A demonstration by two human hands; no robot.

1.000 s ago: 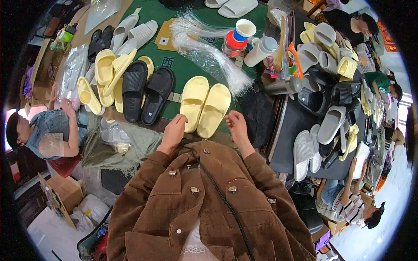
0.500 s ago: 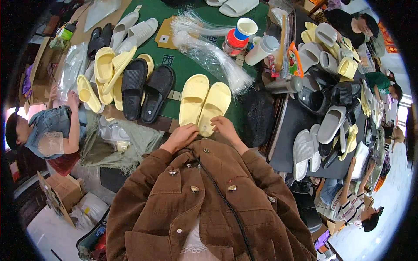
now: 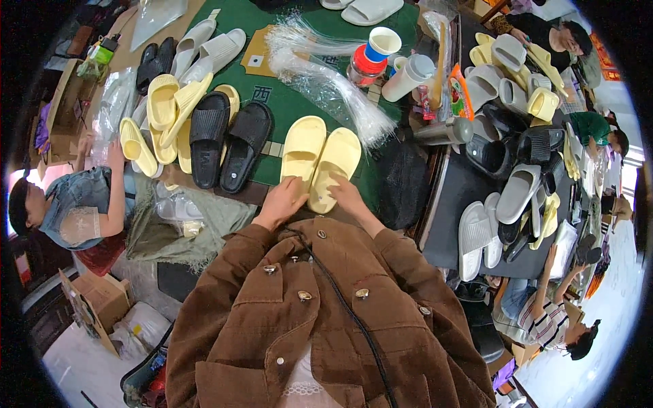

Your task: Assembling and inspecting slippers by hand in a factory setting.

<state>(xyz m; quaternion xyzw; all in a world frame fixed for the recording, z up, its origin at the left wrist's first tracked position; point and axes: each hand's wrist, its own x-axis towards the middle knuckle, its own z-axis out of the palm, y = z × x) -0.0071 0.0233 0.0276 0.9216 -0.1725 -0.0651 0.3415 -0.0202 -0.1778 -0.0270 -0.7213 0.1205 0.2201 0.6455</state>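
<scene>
At the near edge of the green bench (image 3: pixel 272 102), just ahead of our brown jacket, we have both hands on a pair of pale yellow slides (image 3: pixel 320 160) lying side by side, soles down, toes pointing away from us. Our left hand (image 3: pixel 282 200) rests with curled fingers on the heel of the left slide, and our right hand (image 3: pixel 343 194) lies on the heel of the right one; whether the fingers have truly closed round the heels we cannot tell from this angle. We judge these slides to be light moulded foam: thick-soled, springy rather than stiff, matte enough not to slip, and in no danger of breaking. The broad strap over the instep looks like the surest place to take hold, with the heel rim a fair second; pinching the two together at the heels should lift both at once. Just to the left sits a black pair (image 3: pixel 228 139), and beyond it a heap of more yellow slides (image 3: pixel 160 119). A bundle of clear plastic bags (image 3: pixel 333 85) lies close behind the toes, loose and slippery.
</scene>
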